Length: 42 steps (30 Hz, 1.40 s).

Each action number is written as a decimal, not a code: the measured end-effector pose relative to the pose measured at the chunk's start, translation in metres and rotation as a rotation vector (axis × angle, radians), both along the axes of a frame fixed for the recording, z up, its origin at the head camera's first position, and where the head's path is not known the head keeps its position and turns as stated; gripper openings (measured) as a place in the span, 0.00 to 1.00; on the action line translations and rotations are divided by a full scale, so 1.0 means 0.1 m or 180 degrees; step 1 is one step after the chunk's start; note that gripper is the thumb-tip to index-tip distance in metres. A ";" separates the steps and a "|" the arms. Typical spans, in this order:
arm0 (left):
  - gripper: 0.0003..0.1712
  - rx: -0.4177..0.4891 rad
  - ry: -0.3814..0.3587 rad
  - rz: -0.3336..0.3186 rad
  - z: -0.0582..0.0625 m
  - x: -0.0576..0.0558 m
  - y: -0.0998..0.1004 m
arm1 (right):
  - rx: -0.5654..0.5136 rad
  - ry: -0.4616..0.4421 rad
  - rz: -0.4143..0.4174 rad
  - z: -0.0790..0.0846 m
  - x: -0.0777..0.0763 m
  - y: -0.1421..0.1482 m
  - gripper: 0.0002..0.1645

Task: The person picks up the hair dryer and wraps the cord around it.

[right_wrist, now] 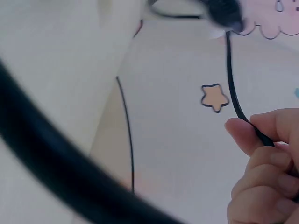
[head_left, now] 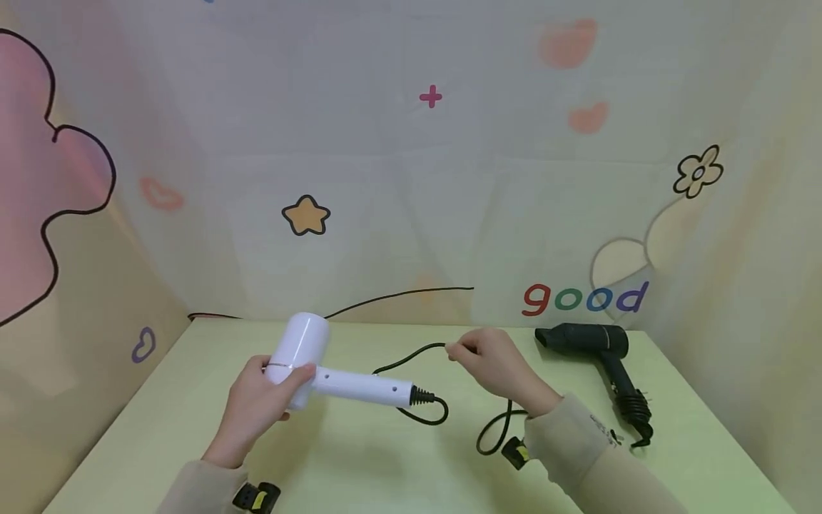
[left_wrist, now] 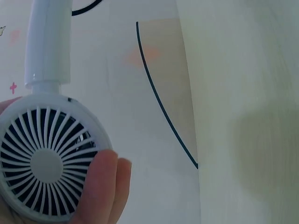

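A white hair dryer (head_left: 362,386) is held above the table by my left hand (head_left: 260,400), which grips it round the head. Its handle points right, toward the black power cord (head_left: 411,357). In the left wrist view the dryer's slotted round intake grille (left_wrist: 46,165) faces the camera, with fingers curled over its edge. My right hand (head_left: 497,364) pinches the cord between thumb and forefinger, the other fingers curled in. The right wrist view shows the cord (right_wrist: 232,84) running up from that pinch. Below the right hand, the cord loops near the wrist.
A black hair dryer (head_left: 587,339) lies at the table's back right, its cord wrapped in a coil (head_left: 632,410) by the handle. The pale yellow-green table (head_left: 359,471) meets a printed cloth backdrop (head_left: 385,235) behind and at the sides.
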<state>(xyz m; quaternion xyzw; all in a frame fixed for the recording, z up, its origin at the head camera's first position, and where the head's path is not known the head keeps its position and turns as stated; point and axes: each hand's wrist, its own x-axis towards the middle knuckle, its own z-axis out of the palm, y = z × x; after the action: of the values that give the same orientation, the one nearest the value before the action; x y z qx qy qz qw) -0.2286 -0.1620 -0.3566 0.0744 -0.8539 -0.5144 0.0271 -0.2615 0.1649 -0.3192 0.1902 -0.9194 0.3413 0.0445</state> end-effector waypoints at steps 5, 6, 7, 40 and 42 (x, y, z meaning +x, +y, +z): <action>0.52 -0.0141 0.0103 0.0196 0.00 -0.02 0.05 | -0.0149 -0.0052 -0.0084 0.08 0.16 0.08 0.15; 0.52 -0.0149 0.0119 0.0237 -0.01 -0.02 0.06 | -0.0181 -0.0073 -0.0100 0.09 0.18 0.09 0.15; 0.52 -0.0149 0.0129 0.0274 -0.01 -0.03 0.07 | -0.0213 -0.0093 -0.0109 0.09 0.20 0.09 0.15; 0.53 0.0142 0.0243 0.0545 -0.12 -0.31 0.23 | -0.0587 -0.1494 0.1087 -0.42 0.64 -0.05 0.20; 0.53 0.0158 0.0292 0.0557 -0.11 -0.32 0.24 | -0.0600 -0.1573 0.1044 -0.45 0.62 -0.05 0.20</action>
<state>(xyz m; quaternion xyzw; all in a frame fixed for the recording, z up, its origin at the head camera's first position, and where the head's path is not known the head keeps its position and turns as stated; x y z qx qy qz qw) -0.2607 -0.1380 -0.3675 0.1258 -0.8289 -0.5340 0.1092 -0.2000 0.1596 -0.3642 0.2423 -0.8237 0.4636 -0.2185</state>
